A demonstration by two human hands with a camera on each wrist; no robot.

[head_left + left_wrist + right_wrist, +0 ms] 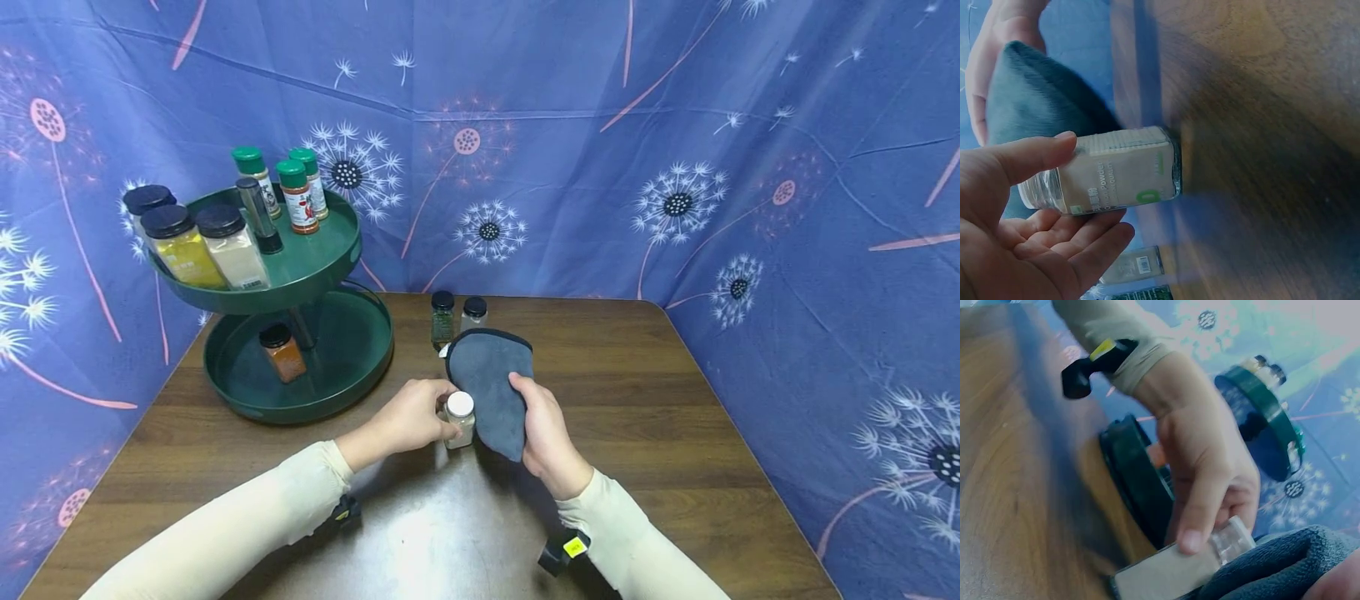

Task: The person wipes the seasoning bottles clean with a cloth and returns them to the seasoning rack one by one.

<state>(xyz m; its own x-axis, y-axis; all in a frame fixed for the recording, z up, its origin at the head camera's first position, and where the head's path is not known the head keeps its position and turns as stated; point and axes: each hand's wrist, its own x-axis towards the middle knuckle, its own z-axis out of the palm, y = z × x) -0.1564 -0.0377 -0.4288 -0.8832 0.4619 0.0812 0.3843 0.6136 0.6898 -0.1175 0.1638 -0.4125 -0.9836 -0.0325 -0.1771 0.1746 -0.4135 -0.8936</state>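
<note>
One near-upright powder jar is pinched in my left hand; my right hand grips gray cloth to its right.

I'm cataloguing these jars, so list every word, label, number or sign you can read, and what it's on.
"POWDER": white-capped clear glass jar in the left hand; the word before it is blurred.
Green "O" or "0": same jar.
Too small or blurred: remaining print, including on three green-capped clear spice bottles, the yellow rectangular wrist tag and the white barcode label on a black-capped clear glass jar.
</note>
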